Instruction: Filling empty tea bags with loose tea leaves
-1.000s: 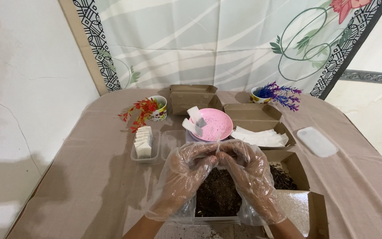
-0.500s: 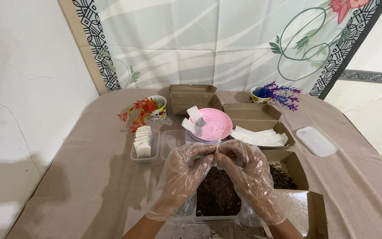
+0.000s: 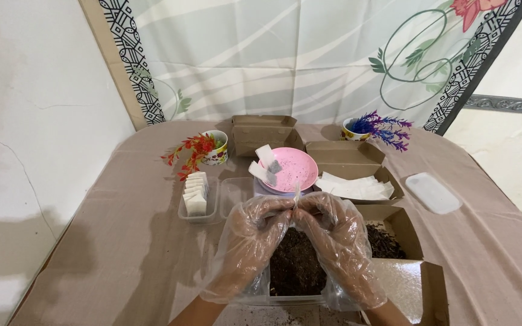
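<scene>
Right now both hands are up close together over the clear tub of dark soil (image 3: 297, 268), each in a loose see-through plastic glove. The left hand (image 3: 250, 232) is curled, fingers bent in and tips pinched at a small white sachet (image 3: 296, 196), and the right hand (image 3: 335, 232) meets it from the other side, fingertips nipped on the same little packet, so the two hands touch at the thumbs. Just behind them sits a pink plate (image 3: 294, 169) with a couple of filled sachets on it, a clear tray of stacked white sachets (image 3: 196, 194) to the left, and an open brown box (image 3: 388, 238) with more soil just right of the tub
</scene>
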